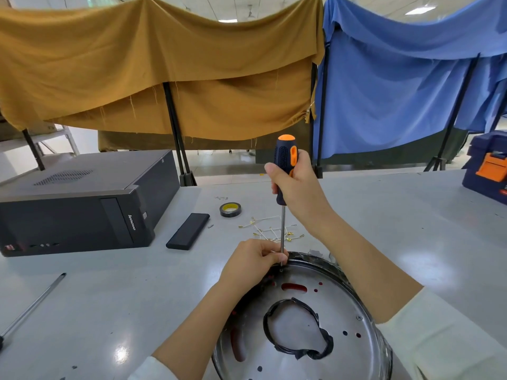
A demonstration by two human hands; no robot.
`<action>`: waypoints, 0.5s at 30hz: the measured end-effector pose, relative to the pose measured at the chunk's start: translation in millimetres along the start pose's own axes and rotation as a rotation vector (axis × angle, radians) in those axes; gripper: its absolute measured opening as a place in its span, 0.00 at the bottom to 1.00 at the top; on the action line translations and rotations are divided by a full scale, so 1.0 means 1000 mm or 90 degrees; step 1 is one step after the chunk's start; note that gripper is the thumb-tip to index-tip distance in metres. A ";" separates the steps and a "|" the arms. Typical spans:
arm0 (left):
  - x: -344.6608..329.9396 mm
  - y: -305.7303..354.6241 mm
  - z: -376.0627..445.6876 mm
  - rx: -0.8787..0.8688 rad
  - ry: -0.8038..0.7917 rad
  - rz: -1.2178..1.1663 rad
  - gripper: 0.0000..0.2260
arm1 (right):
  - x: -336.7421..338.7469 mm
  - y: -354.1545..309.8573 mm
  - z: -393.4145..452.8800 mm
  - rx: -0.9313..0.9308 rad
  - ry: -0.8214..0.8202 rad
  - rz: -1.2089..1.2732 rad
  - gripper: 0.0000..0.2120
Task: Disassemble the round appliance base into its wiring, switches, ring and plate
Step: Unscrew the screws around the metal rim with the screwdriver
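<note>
The right hand (297, 187) grips the blue-and-orange handle of a screwdriver (285, 171) held upright, its shaft running down to a screw at the far rim of the round appliance base (323, 305), which lies on the tabletop (123, 297) directly under both forearms. The left hand (252, 263) rests on that rim with its fingers pinched round the lower end of the shaft, just beside the tip. Beyond the hands lie a loose bundle of wires (270, 230) and a roll of tape (230, 209); a computer case (82, 204) sits well to the left.
</note>
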State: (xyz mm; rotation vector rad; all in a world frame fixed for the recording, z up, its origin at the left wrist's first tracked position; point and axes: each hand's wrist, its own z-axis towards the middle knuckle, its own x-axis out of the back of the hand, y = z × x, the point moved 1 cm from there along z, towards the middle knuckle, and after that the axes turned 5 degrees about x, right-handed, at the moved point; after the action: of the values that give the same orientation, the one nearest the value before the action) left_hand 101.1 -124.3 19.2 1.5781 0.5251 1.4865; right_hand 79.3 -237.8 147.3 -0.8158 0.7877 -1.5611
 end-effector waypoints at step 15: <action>0.003 -0.001 -0.004 -0.030 -0.020 0.061 0.19 | 0.001 0.005 0.019 -0.057 0.025 -0.002 0.13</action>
State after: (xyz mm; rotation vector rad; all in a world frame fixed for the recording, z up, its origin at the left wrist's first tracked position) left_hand 97.8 -120.2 19.5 1.6058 0.3987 1.5325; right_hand 98.1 -240.0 153.6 -0.8532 0.8905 -1.5580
